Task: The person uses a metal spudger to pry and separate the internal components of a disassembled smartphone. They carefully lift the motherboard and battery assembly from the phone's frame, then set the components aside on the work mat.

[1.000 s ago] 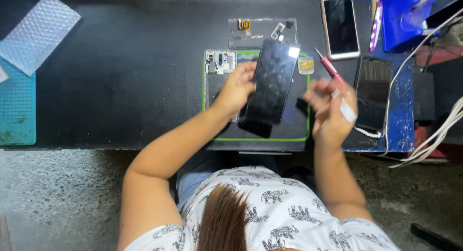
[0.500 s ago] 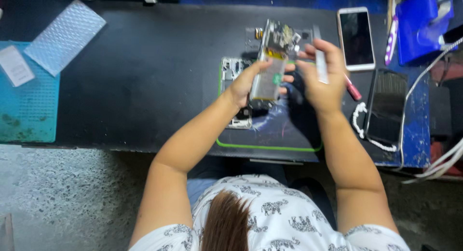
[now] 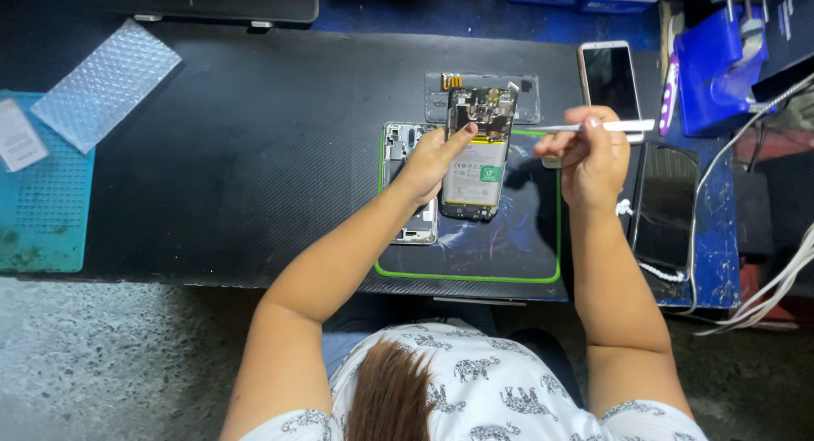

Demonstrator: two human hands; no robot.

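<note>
One opened phone (image 3: 475, 157) hides frame (image 3: 405, 182) partly.

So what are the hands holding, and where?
Left hand grips the opened phone by its left edge; right hand pinches a white tool mid-shaft.

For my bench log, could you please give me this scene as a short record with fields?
Left hand: left hand holds an opened phone, its insides and battery facing up
Right hand: right hand holds a slim white tool, level
Under the phone: dark green-edged mat
Beside it: bare phone frame on the mat's left edge
Right of the mat: two intact phones
Far left: bubble wrap
</note>
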